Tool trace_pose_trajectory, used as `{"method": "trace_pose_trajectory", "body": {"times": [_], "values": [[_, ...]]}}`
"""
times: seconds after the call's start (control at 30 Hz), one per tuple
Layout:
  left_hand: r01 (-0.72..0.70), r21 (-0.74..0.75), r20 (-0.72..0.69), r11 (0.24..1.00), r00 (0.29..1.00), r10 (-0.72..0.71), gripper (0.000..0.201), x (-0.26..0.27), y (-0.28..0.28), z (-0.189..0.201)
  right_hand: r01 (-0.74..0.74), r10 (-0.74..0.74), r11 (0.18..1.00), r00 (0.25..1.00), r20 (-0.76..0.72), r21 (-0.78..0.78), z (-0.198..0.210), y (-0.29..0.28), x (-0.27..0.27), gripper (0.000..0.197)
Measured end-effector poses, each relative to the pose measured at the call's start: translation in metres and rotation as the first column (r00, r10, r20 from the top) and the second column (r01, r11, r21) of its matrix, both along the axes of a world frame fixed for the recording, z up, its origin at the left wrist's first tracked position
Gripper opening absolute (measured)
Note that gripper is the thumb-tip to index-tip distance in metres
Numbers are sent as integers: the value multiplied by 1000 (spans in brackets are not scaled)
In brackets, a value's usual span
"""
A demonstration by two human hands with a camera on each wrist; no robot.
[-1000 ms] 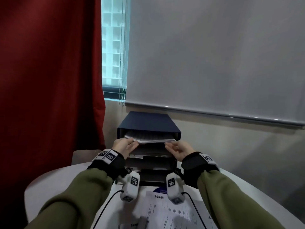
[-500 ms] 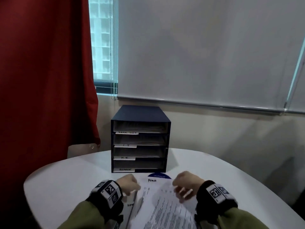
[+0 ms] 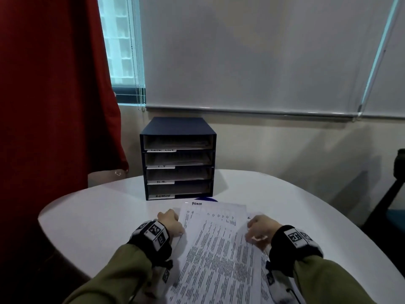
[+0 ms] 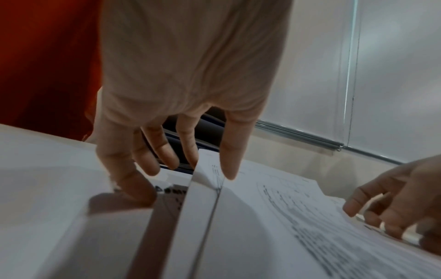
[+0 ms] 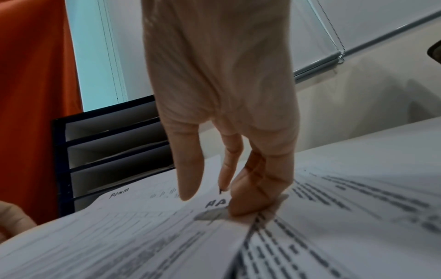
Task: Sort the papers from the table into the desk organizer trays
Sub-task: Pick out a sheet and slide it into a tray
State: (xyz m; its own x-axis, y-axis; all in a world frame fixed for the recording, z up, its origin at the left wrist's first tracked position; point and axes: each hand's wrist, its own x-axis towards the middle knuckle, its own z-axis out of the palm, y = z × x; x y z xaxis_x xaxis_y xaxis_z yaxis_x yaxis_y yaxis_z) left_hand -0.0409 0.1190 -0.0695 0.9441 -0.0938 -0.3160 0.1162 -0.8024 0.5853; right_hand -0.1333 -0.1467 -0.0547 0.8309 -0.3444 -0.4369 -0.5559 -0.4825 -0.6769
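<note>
On the white round table [image 3: 92,218] a dark blue desk organizer [image 3: 178,159] stands near the far edge, its open front facing the person. It has four trays stacked one above the other, each with a white label strip at its front lip; the bottom one reads "ADMIN", and the others are too faint to read with certainty. Pale sheets lie inside the trays.

In front of the organizer, toward the near edge, lies a loose stack of printed papers [image 3: 219,249]. The top sheet [image 4: 274,217] is lifted along its left side, and the word "ADMIN" is handwritten at its far end.

The left hand [image 3: 171,223] sits at the left edge of that sheet. From the left wrist view its thumb lies over the top of the sheet while the other fingers [image 4: 164,151] reach down beneath the raised edge, so the hand holds the sheet between thumb and fingers.

The right hand [image 3: 260,229] is at the right edge of the stack. In the right wrist view its fingertips [image 5: 250,203] are bunched together and pinch a fold of paper, with the index finger held straighter above the page.

A red curtain [image 3: 54,95] hangs beyond the table's left edge, and a pale roller blind [image 3: 252,51] covers the window behind the organizer.
</note>
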Motion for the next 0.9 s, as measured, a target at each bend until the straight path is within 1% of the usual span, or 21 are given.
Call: {"method": "trace_pose_trajectory", "body": {"times": [0.03, 0.1, 0.13, 0.17, 0.2, 0.23, 0.3, 0.33, 0.4, 0.47, 0.6, 0.7, 0.77, 0.83, 0.9], "values": [[5, -2, 16, 1000, 1000, -5, 35, -1, 0, -1, 0, 0, 1000, 1000, -4, -26, 1, 1, -1, 28], [4, -35, 54, 999, 999, -2, 26, -2, 2, -4, -21, 20, 994, 1000, -5, -106, 1, -1, -5, 22], [7, -54, 73, 999, 997, -3, 27, -4, 2, -5, -47, 44, 987, 999, -25, -154, 1, -4, -8, 27], [6, -70, 78, 998, 997, 0, 27, -4, 3, -7, -71, 63, 984, 996, -56, -165, -1, -10, -10, 43], [2, -84, 76, 996, 997, 4, 27, -5, 3, -9, -86, 74, 986, 994, -83, -144, -4, -14, -11, 54], [8, -97, 70, 995, 998, -1, 27, -6, 3, -11, -96, 84, 988, 991, -104, -118, -3, -16, -15, 54], [31, -118, 43, 993, 999, -26, 27, -7, 5, -12, -120, 109, 989, 987, -121, -91, -3, -18, -22, 33], [45, -123, 30, 991, 999, -42, 26, -6, 6, -14, -110, 102, 990, 991, -91, -87, -3, -18, -23, 24], [69, -162, 19, 984, 998, -67, 24, -5, 7, -14, -59, 60, 996, 998, 5, -65, -2, -19, -25, 17], [99, -173, 18, 980, 995, -97, 26, -10, 9, -9, -25, 29, 998, 996, 87, -51, 1, -17, -25, 18], [198, -87, 18, 976, 980, -197, 28, -9, 10, -8, 63, -77, 995, 979, 190, 75, -2, -17, -15, 21], [213, -59, 5, 975, 977, -213, 29, -9, 11, -7, 102, -127, 986, 971, 200, 130, -7, -17, -3, 19], [212, -68, 3, 975, 977, -213, 31, -13, 8, -3, 102, -126, 987, 970, 206, 125, -11, -16, 6, 21], [158, -125, 23, 980, 987, -156, 29, -17, 4, 3, 96, -116, 991, 965, 234, 94, -13, -11, 13, 23], [191, -36, 70, 981, 980, -189, 25, -25, 5, 8, 65, -79, 996, 967, 240, 65, -12, -6, 15, 20]]}}
